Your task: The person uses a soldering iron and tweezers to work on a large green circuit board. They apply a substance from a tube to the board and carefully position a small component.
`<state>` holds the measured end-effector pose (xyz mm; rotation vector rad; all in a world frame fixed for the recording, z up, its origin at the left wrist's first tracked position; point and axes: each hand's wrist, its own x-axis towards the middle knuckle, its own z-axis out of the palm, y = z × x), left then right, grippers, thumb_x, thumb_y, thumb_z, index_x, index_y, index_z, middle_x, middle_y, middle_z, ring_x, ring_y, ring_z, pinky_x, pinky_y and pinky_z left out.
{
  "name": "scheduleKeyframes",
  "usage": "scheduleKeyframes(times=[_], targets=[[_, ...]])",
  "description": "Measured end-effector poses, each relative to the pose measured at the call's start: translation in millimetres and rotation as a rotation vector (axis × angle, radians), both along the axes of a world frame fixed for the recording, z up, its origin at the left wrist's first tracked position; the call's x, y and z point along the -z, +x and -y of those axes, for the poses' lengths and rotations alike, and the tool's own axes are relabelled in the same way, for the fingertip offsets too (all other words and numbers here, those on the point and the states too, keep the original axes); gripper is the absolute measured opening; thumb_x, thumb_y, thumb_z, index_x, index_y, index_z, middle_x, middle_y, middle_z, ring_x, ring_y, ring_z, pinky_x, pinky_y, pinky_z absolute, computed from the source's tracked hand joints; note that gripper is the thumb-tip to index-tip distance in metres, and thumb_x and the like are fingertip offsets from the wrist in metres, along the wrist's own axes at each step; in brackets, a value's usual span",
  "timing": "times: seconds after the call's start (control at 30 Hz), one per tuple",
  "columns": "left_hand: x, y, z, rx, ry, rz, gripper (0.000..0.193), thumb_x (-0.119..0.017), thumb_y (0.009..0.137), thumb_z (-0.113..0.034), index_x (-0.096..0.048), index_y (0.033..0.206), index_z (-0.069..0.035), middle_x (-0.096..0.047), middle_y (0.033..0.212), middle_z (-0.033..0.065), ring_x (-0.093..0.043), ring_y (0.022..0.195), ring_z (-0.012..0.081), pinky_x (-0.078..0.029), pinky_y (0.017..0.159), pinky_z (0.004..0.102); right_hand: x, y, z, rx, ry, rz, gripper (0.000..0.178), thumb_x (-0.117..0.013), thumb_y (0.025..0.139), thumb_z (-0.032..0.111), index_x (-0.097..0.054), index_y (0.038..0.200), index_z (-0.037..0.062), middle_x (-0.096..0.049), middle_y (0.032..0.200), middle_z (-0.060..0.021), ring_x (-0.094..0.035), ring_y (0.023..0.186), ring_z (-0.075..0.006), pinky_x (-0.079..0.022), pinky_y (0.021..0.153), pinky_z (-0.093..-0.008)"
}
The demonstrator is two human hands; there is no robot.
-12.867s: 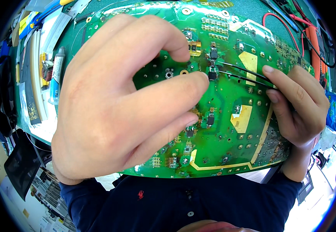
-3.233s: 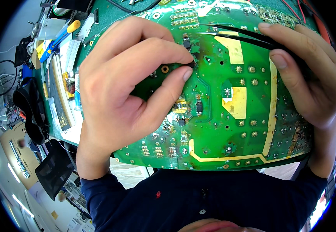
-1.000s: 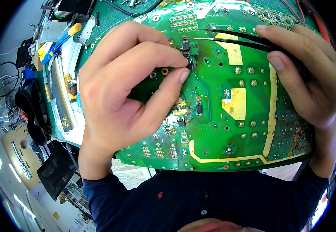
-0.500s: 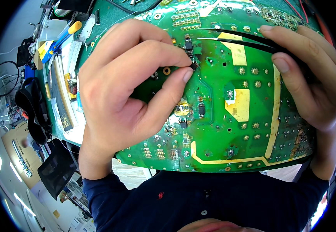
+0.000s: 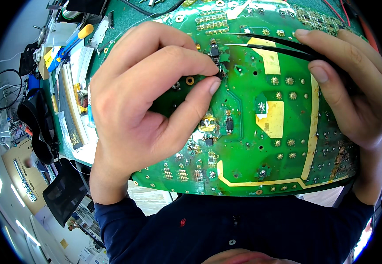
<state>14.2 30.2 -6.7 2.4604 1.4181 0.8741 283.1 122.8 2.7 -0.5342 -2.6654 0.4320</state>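
Observation:
A large green circuit board (image 5: 243, 163) with gold copper areas and rows of solder joints lies in front of me. Over its left half, my left hand (image 5: 155, 88) has thumb and forefinger pinched on a tiny dark chip (image 5: 219, 75), mostly hidden by the fingertips. Just above that pinch sits a black chip (image 5: 214, 51) on the board. From the right, my right hand (image 5: 349, 79) grips black tweezers (image 5: 283, 46) between thumb and fingers. The tweezer tips are spread apart, point left and have nothing between them, a little right of the black chip.
On the green bench mat (image 5: 117, 22) at far left lie a blue-and-yellow screwdriver (image 5: 71, 46), strips and papers. A black strap (image 5: 37, 127) hangs by the bench edge. Red wires (image 5: 336, 11) run at the upper right. A black mesh chair (image 5: 65, 191) stands lower left.
My left hand has shifted very slightly to the right. The tweezers, the right hand and the board look the same as before.

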Motion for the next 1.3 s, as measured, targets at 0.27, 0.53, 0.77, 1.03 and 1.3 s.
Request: scheduleKeyframes(times=[0.27, 0.53, 0.77, 1.03, 1.3], targets=[[1.2, 0.0, 0.7, -0.014, -0.005, -0.012, 0.016, -0.074, 0.07, 0.003, -0.07, 0.086, 0.002, -0.064, 0.085, 0.0112, -0.061, 0.076, 0.0188, -0.045, 0.068, 0.0254, 0.2, -1.0, -0.4, 0.004, -0.01, 0.016, 0.027, -0.062, 0.09, 0.003, -0.065, 0.116, -0.0056, -0.052, 0.07, -0.0071, -0.048, 0.058, -0.0124, -0.034, 0.051, -0.0257], [0.0, 1.2, 1.2, -0.027, -0.011, 0.003, 0.017, -0.073, 0.069, 0.003, -0.07, 0.086, 0.002, -0.064, 0.087, 0.0114, -0.061, 0.078, 0.0192, -0.045, 0.07, 0.026, -0.7, -1.0, 0.9, -0.002, -0.011, 0.009, 0.027, -0.061, 0.091, 0.003, -0.064, 0.117, -0.0063, -0.053, 0.071, -0.0071, -0.048, 0.058, -0.0119, -0.034, 0.051, -0.0249], [0.4, -0.3, 1.3, -0.032, -0.02, 0.054, 0.016, -0.07, 0.074, 0.003, -0.069, 0.09, 0.004, -0.063, 0.091, 0.0129, -0.059, 0.082, 0.0193, -0.044, 0.075, 0.0267, -1.4, 1.0, 2.2, 0.034, -0.046, 0.01, 0.028, -0.062, 0.09, 0.002, -0.064, 0.117, -0.0057, -0.053, 0.072, -0.0075, -0.048, 0.059, -0.0121, -0.034, 0.051, -0.0249], [2.9, -14.0, 6.9, -0.099, 0.057, 0.194, 0.015, -0.061, 0.083, 0.002, -0.065, 0.097, 0.006, -0.06, 0.101, 0.014, -0.056, 0.089, 0.0165, -0.041, 0.081, 0.0265, -0.4, 1.7, 0.7, 0.03, 0.092, 0.033, 0.029, -0.064, 0.086, -0.001, -0.066, 0.115, -0.0055, -0.053, 0.072, -0.0102, -0.05, 0.06, -0.0178, -0.036, 0.054, -0.0282], [-6.6, -1.3, -0.4, 0.01, 0.068, 0.108, 0.018, -0.068, 0.07, 0.002, -0.066, 0.088, 0.004, -0.062, 0.088, 0.0129, -0.058, 0.08, 0.0193, -0.043, 0.073, 0.0264, -3.4, 1.4, 2.8, 0.035, 0.026, 0.043, 0.03, -0.064, 0.085, -0.001, -0.066, 0.114, -0.0066, -0.052, 0.07, -0.0111, -0.049, 0.06, -0.019, -0.036, 0.054, -0.029]])
